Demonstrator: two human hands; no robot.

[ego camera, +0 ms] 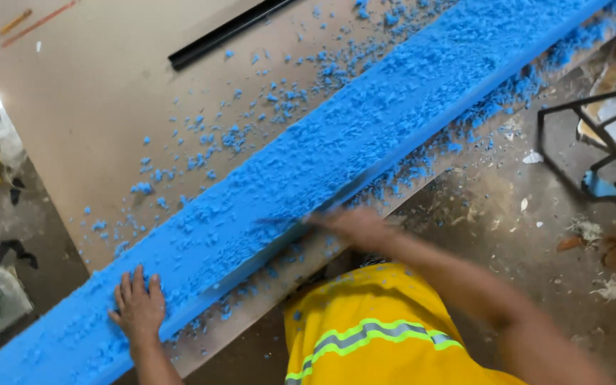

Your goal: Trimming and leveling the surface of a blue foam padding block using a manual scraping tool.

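— Foam board, the long blue one (336, 142): where are the hands on it?

— The left hand (138, 308) lies flat on its near end, fingers spread and released, palm pressing the rough top face. The right hand (354, 227) is further along, at the board's near edge, about midway up the visible length. It is blurred with motion, so I cannot tell whether it is clenched on a tool or just held against the edge.

— Which way does the board run?

— Its long axis goes diagonally, from the lower left by the left hand up to the upper right, well beyond both hands. So most of the length lies ahead and to the right of the right hand, and that hand is the nearer one to it.

— What is around it?

— The board rests on a tan sheet (108, 107) laid as a worktop, with blue crumbs (215, 139) scattered beside it and along its edge. A black strip (226, 32) lies further back on the sheet. To the right, a black metal frame (593, 142) stands on the dusty floor (507, 235). The person's yellow vest (372, 328) with reflective bands shows at the bottom.
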